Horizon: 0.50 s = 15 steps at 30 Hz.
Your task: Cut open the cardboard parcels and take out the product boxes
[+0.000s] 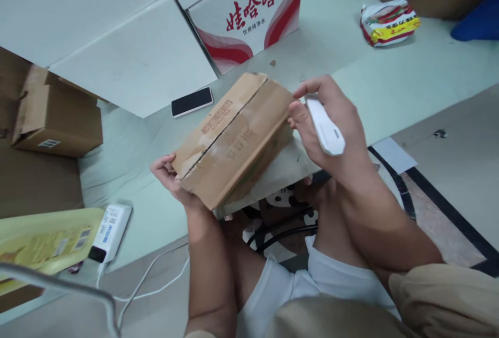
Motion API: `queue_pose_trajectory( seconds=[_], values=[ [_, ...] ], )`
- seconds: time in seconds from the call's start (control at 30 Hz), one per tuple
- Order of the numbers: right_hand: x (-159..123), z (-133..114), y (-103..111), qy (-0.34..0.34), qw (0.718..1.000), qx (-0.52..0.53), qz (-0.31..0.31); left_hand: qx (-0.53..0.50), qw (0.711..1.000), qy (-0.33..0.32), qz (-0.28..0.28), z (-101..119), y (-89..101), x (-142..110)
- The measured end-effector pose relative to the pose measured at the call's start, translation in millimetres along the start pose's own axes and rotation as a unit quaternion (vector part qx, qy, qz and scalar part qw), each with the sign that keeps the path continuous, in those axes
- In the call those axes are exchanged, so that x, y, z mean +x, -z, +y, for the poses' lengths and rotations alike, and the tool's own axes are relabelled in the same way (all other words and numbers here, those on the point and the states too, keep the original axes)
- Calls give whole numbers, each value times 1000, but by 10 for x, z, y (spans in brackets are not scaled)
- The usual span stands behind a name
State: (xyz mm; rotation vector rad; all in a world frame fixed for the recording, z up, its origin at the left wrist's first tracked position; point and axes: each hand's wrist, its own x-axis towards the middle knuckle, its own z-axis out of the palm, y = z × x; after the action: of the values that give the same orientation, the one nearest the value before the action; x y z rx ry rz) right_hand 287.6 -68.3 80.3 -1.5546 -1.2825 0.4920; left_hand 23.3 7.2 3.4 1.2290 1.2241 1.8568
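Observation:
A brown cardboard box (239,138) is tilted over the table's near edge. A dark slit or gap runs lengthwise along its top, with faded print on both sides. My left hand (171,179) grips the box's left end, thumb at the top edge and fingers at the side. At the opposite end my right hand (331,125) is closed, its fingertips by the box's corner. Against that palm lies a white box cutter (325,125), its slim handle pointing back toward me; no blade shows clearly.
A phone (192,102) lies behind the box on the pale green table (424,73). White cartons (249,15) stand farther back. At right is a red-and-white packet (390,22). A white power bank-like device (113,231) with a cable and a yellow container (50,244) are at left.

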Motion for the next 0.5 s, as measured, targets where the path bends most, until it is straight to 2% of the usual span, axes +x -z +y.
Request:
queue_pose_trajectory(
  seconds=[0.1, 0.2, 0.27, 0.37, 0.43, 0.5],
  values=[
    [49, 119, -127, 38, 994, 31, -97, 8, 996, -92, 3, 10, -10, -76],
    [76, 258, -237, 86, 977, 53, -186, 55, 972, -210, -86, 58, 43, -123],
    [82, 337, -284, 91, 967, 71, -226, 90, 951, -257, -148, 83, 68, -137],
    [105, 448, -338, 41, 971, 41, -231, 99, 946, -252, -177, 82, 59, -155],
    [146, 535, -378, -18, 980, -37, -196, 91, 954, -228, -172, 57, 45, -169],
    [200, 634, -428, -70, 975, -131, -164, 83, 964, -208, -146, 29, 44, -184]
  ],
)
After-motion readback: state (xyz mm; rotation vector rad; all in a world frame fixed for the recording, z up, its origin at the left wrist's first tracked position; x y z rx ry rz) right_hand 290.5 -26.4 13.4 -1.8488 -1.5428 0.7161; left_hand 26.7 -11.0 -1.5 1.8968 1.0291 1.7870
